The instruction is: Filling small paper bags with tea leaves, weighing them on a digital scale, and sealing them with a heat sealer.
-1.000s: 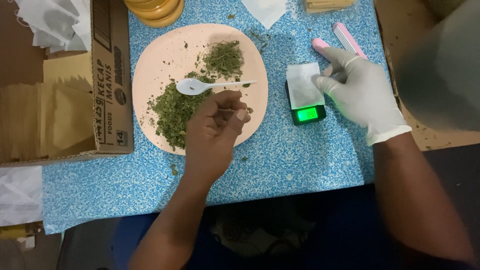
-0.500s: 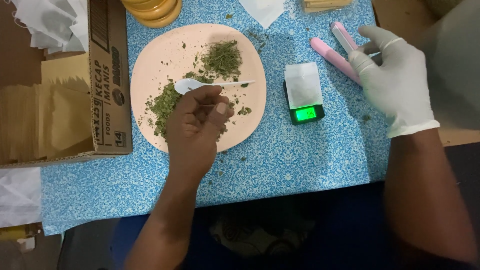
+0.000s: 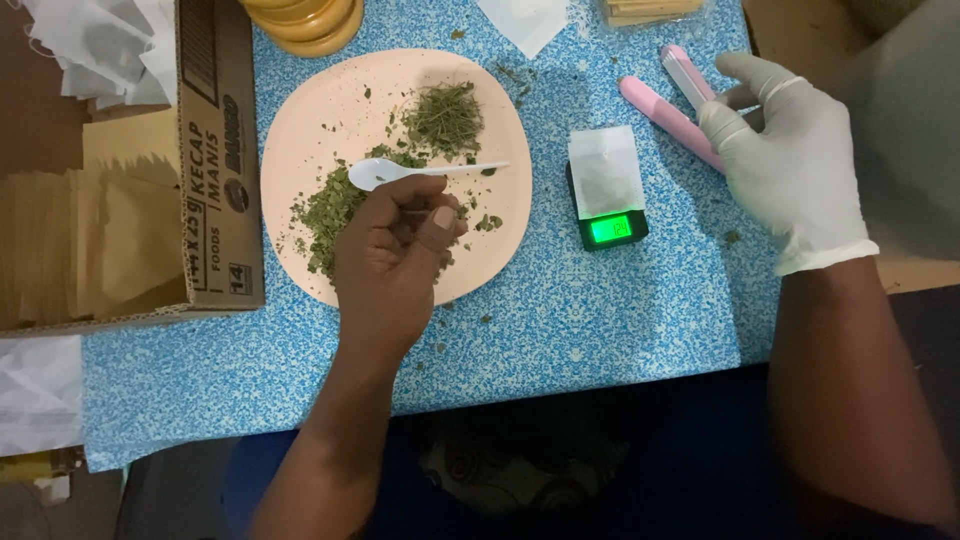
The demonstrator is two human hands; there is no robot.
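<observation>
Left hand (image 3: pixel 395 245) covers part of herb pile (image 3: pixel 330 210) & plate (image 3: pixel 320 100); yellow bowls (image 3: pixel 305 20), white paper (image 3: pixel 525 18) cut by top edge, cardboard box (image 3: pixel 215 150) by left edge; scale (image 3: pixel 612 228) readout too small to tell.

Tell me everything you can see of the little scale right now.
The pocket scale is small, black and rectangular, lying flat on the blue patterned tablecloth just right of the pink plate. Its green display, nearest the person, is lit. A white, seemingly translucent sachet lies on its platform, covering most of the top. Neither hand touches it: the bare left hand is over the plate, and the gloved right hand is at the pink tool.
</observation>
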